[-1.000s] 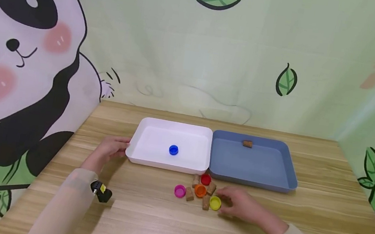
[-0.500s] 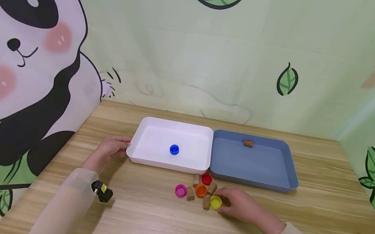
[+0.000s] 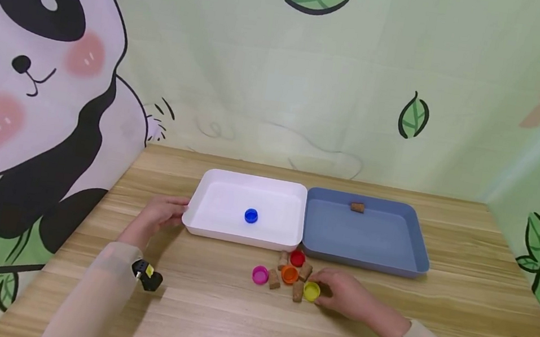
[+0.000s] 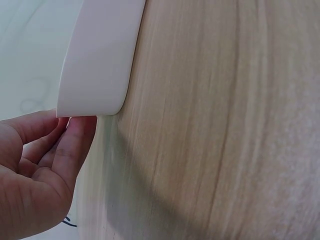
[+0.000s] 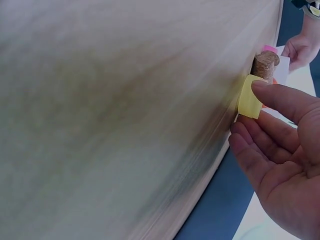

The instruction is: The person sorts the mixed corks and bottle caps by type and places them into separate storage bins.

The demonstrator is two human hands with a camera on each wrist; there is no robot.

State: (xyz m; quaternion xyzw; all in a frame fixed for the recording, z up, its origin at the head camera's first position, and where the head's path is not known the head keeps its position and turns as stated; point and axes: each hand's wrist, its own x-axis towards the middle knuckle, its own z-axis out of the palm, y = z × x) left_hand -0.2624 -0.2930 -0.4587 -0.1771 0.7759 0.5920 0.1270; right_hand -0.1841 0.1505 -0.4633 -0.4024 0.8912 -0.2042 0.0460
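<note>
My left hand [image 3: 158, 215] touches the left end wall of the white tray [image 4: 100, 65], its fingers extended against it. A blue bottle cap [image 3: 250, 215] lies inside that tray. At the front, my right hand [image 3: 343, 293] pinches a yellow bottle cap [image 5: 250, 97] between thumb and fingers, low at the tabletop. Beside this cap stands a cork [image 3: 297, 292]. Close by are an orange cap [image 3: 289, 274], a red cap [image 3: 297, 258], a pink cap [image 3: 260, 275] and several more corks, one of them [image 3: 274, 279] between the pink and orange caps.
A blue-grey tray [image 3: 365, 238] adjoins the white tray's right side, with one cork [image 3: 357, 207] near its back wall. Both trays stand on a wood-grain table [image 3: 209, 320]. Behind it hangs a backdrop [image 3: 215, 42] printed with a panda and leaves.
The right hand's fingers have closed in slightly on the yellow cap, which has shifted barely. The left hand stays at the white tray; the other caps and corks keep their places.
</note>
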